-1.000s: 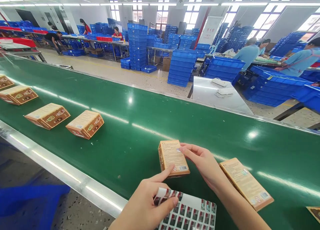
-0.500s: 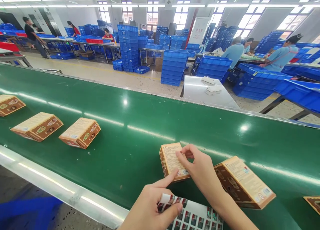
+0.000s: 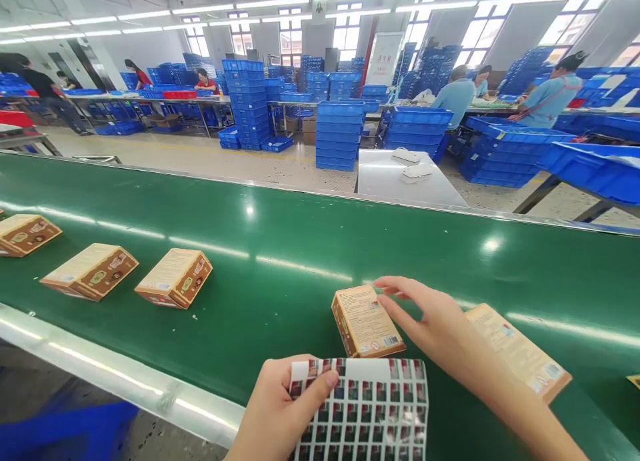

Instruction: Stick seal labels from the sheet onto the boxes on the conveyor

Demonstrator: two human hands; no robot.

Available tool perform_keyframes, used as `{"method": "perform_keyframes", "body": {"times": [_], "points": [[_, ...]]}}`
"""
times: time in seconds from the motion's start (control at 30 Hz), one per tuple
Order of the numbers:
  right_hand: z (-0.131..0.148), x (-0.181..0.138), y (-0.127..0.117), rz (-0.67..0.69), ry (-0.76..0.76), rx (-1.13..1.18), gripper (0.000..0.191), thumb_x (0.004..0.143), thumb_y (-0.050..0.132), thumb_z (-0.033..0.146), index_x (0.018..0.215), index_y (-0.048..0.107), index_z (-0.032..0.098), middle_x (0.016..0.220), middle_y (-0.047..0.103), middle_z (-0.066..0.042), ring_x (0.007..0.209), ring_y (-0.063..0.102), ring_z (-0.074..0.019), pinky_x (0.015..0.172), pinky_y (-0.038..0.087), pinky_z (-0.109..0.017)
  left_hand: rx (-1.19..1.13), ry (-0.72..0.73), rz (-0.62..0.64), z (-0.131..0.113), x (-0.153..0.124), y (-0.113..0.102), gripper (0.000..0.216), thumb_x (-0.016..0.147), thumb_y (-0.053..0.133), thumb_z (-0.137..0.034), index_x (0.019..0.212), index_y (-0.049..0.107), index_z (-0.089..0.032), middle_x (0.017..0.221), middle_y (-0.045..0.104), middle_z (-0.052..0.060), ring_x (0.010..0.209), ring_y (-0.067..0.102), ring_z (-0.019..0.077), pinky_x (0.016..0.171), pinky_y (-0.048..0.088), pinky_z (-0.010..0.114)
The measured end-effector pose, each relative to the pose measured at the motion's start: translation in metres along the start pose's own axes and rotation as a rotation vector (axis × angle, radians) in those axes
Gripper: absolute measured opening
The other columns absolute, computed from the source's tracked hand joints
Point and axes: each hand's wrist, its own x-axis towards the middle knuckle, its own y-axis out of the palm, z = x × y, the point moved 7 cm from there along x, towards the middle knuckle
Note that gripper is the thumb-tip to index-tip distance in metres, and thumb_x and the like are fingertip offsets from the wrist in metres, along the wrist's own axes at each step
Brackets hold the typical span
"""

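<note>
My left hand [image 3: 295, 404] grips a sheet of small stickers [image 3: 365, 407] by its upper left corner, thumb on top. The stickers are dark and red on a white backing, with a bare strip along the top. Just beyond the sheet, a cream and brown box [image 3: 367, 321] lies on the green conveyor belt [image 3: 270, 234]. A small sticker [image 3: 374, 303] shows near the right edge of its printed face. My right hand [image 3: 420, 311] hovers at that edge, thumb and fingers apart, holding nothing visible. Behind my right forearm lies another box [image 3: 520, 347] with a similar sticker.
Several more boxes lie on the belt to the left, the nearest box [image 3: 175, 277] tilted. A metal rail [image 3: 125, 367] edges the belt's near side. Beyond stand a steel table [image 3: 390, 181], stacked blue crates [image 3: 340, 134] and several people at workbenches.
My right hand has lifted off the box and moved right, its fingers opening. My left hand has drawn back from the box, and more of the sticker sheet shows. The boxes appear further right.
</note>
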Motion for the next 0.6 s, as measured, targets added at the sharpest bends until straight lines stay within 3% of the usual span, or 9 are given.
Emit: {"method": "perform_keyframes", "body": {"times": [0.1,0.17,0.37,0.47,0.6], "points": [[0.048,-0.024,0.009,0.077,-0.393,-0.094,0.019,0.103,0.053,0.025,0.116,0.067,0.025,0.122,0.072,-0.007,0.116,0.066,-0.0260,0.095,0.057,-0.043,-0.031,0.024,0.011,-0.007,-0.001,-0.001,0.044,0.093,0.058,-0.049,0.063,0.044,-0.019,0.061,0.035,-0.005,0.058,0.030,0.0118,0.054,0.026,0.024],[0.067,-0.040,0.018,0.055,-0.565,-0.178,0.019,0.103,0.053,0.018,0.117,0.065,0.021,0.125,0.070,-0.011,0.119,0.064,-0.0284,0.099,0.056,-0.048,-0.042,0.040,0.014,-0.011,-0.001,0.000,0.043,0.093,0.057,-0.047,0.064,0.041,-0.020,0.061,0.032,-0.006,0.059,0.028,0.0119,0.054,0.025,0.024],[0.087,-0.061,0.034,-0.049,-0.802,-0.375,0.023,0.098,0.048,0.001,0.102,0.068,0.013,0.122,0.073,-0.016,0.122,0.063,-0.0348,0.102,0.053,-0.054,-0.053,0.026,0.094,-0.010,-0.005,0.007,0.033,0.088,0.064,-0.040,0.070,0.047,-0.019,0.064,0.038,-0.006,0.062,0.030,0.0121,0.056,0.027,0.024],[0.082,-0.059,0.033,0.008,-0.736,-0.260,0.021,0.098,0.050,0.005,0.100,0.067,0.018,0.125,0.072,-0.014,0.123,0.064,-0.0315,0.100,0.057,-0.047,-0.093,-0.055,0.055,0.000,-0.007,-0.002,0.031,0.086,0.065,-0.038,0.070,0.046,-0.019,0.065,0.039,-0.006,0.062,0.031,0.0119,0.056,0.028,0.023],[0.043,-0.038,0.030,0.124,-0.334,0.056,0.013,0.103,0.053,0.026,0.097,0.065,0.027,0.131,0.069,-0.009,0.120,0.066,-0.0275,0.092,0.062,-0.039,-0.113,-0.086,-0.012,0.012,-0.011,-0.036,0.032,0.085,0.066,-0.043,0.070,0.052,-0.018,0.061,0.042,-0.006,0.057,0.035,0.0113,0.054,0.029,0.023]]}}
